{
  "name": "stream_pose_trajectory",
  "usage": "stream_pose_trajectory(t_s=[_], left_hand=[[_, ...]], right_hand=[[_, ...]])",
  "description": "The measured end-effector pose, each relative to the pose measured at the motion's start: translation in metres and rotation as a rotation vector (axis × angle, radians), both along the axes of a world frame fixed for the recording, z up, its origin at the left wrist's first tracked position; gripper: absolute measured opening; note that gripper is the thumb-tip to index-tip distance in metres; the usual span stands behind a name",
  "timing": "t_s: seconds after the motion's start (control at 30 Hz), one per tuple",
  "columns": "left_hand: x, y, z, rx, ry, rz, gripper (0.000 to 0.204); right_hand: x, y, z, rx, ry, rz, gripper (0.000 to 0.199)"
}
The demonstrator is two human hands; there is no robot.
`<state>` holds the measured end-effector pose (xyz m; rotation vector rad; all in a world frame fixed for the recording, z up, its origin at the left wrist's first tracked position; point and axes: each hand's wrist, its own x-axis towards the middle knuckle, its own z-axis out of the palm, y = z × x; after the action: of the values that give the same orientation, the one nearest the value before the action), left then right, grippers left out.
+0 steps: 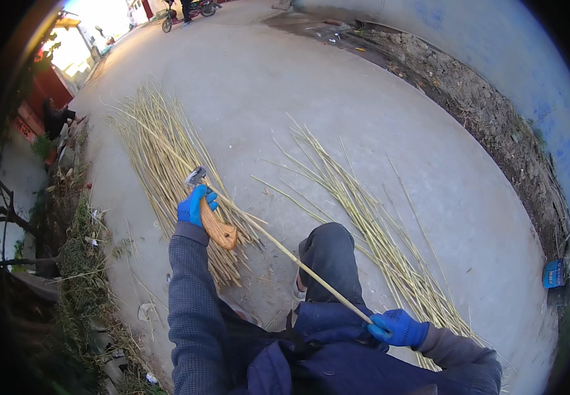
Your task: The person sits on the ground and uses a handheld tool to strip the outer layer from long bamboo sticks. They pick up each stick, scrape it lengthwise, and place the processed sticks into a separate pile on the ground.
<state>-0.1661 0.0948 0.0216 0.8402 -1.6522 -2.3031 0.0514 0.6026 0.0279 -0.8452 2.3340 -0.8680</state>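
Observation:
My left hand (193, 208), in a blue glove, is closed round a tool with a curved wooden handle (218, 229) and a grey metal head (195, 176). Its exact kind cannot be made out. A long, thin pale stalk (304, 266) slants across in front of me and passes close beside the tool's head. My right hand (398, 328), also blue-gloved, grips the thick near end of that stalk by my lap. Under and beyond my left hand lies a dense bundle of tan stalks (156, 148). A looser bundle of greener stalks (367, 214) lies to the right.
Grey concrete paving (258, 85) surrounds the bundles. Weeds and rubble (94, 276) edge it on the left. A dirt strip (475, 99) runs along the blue-white wall (515, 46) at right, near a blue container (552, 274). A person sits far left; another stands by a motorbike (199, 9).

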Motion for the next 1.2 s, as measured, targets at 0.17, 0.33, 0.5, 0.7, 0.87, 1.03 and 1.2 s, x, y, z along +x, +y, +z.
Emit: stream_pose_trajectory(t_s=[0.17, 0.33, 0.5, 0.7, 0.87, 1.03, 1.2], left_hand=[[0.008, 0.013, 0.0, 0.084, 0.149, -0.137, 0.029], [0.051, 0.121, 0.001, 0.075, 0.042, -0.281, 0.033], [0.085, 0.18, -0.001, 0.13, -0.042, -0.359, 0.034], [0.015, 0.047, 0.016, 0.096, 0.103, -0.078, 0.031], [-0.001, 0.008, 0.027, 0.02, 0.078, -0.104, 0.029], [0.032, 0.088, 0.024, 0.095, 0.066, -0.219, 0.031], [0.093, 0.187, 0.017, 0.068, 0.008, -0.446, 0.031]], right_hand=[[-0.006, 0.014, 0.023, 0.03, -0.289, -0.061, 0.032], [-0.079, -0.062, 0.026, -0.121, -0.28, -0.194, 0.038], [-0.13, -0.116, 0.006, -0.299, -0.091, -0.25, 0.023], [-0.031, -0.036, -0.017, -0.191, 0.395, -0.072, 0.015], [0.016, 0.027, -0.008, -0.047, 0.368, -0.057, 0.025], [-0.04, -0.017, 0.012, -0.197, -0.042, -0.257, 0.032], [-0.111, -0.09, 0.011, -0.276, 0.133, -0.303, 0.026]])
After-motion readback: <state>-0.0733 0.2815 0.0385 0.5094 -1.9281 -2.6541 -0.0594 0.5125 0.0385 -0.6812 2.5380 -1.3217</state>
